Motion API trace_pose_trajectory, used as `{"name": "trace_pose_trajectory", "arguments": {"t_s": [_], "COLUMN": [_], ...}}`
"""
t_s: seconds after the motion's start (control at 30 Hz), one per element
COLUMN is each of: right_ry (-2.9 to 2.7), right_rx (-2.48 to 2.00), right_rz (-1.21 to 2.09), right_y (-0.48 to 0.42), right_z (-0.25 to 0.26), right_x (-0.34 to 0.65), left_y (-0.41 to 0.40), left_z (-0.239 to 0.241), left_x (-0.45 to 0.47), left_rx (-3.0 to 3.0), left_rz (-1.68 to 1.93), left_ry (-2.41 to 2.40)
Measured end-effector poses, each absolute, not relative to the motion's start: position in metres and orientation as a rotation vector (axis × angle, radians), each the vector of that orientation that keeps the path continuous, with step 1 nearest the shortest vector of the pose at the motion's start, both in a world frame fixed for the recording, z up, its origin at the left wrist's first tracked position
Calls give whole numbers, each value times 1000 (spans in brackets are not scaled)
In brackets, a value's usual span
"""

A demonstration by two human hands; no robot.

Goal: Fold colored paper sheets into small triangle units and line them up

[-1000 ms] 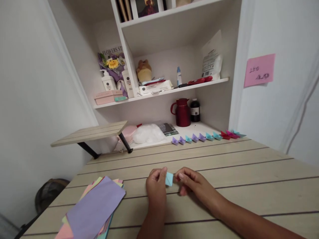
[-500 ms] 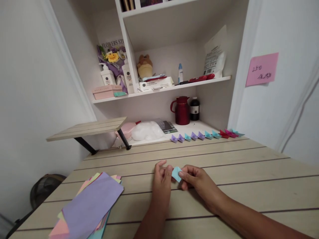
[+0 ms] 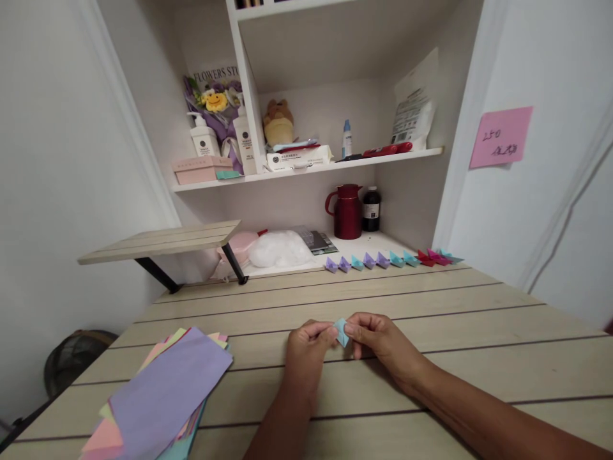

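A small folded piece of light blue paper (image 3: 341, 331) is held just above the wooden table (image 3: 431, 313). My left hand (image 3: 306, 351) pinches its left side with thumb and fingertips. My right hand (image 3: 378, 338) pinches its right side, fingers curled under. Both hands meet at the paper near the middle of the table. A stack of coloured paper sheets (image 3: 163, 396), purple on top, lies at the front left of the table, apart from both hands.
A row of small folded paper boats (image 3: 387, 259) in purple, blue and red lines the table's far edge. A raised wooden stand (image 3: 163, 241) sits at the back left. Shelves behind hold a red jug (image 3: 347, 212), bottles and boxes. A pink note (image 3: 500, 137) sticks to the right wall.
My left fingers, briefly loose half a second ago, have closed on the blue paper again. The paper has turned slightly between my hands. The camera has shifted a little.
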State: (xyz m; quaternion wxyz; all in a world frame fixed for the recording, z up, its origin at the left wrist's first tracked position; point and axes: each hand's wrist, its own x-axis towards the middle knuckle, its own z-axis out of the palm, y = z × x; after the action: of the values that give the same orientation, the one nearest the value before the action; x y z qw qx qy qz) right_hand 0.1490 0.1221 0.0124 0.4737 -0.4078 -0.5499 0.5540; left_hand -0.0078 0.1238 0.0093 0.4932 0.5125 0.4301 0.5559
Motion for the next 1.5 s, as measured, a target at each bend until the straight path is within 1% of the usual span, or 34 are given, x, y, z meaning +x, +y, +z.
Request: {"name": "trace_pose_trajectory", "arguments": {"t_s": [0.2, 0.43, 0.7, 0.9, 1.07, 1.17, 1.27, 1.5], "right_ry": [-1381, -1494, -1646, -1741, -1788, -1792, -1794, -1773], "right_rx": [-1088, -1008, -1092, -1177, -1173, -1171, -1174, -1194], "right_rz": [1203, 1088, 815, 665, 642, 662, 681, 628], "right_y": [131, 132, 134, 133, 129, 128, 127, 128], "right_z": [2, -2, -4, -5, -2, -1, 0, 0], "right_x": [146, 148, 150, 154, 154, 154, 153, 155], "left_y": [117, 112, 115, 115, 113, 111, 107, 105], "left_z": [8, 6, 4, 1, 2, 5, 7, 11], "left_x": [0, 0, -2, -3, -6, -7, -5, -8], "left_rx": [1390, 1415, 1601, 1620, 1670, 1714, 1745, 1874], "left_rz": [1411, 1359, 1298, 1329, 1351, 1241, 1119, 997], "left_ry": [1266, 1225, 1314, 1402, 1586, 1715, 1727, 1843]}}
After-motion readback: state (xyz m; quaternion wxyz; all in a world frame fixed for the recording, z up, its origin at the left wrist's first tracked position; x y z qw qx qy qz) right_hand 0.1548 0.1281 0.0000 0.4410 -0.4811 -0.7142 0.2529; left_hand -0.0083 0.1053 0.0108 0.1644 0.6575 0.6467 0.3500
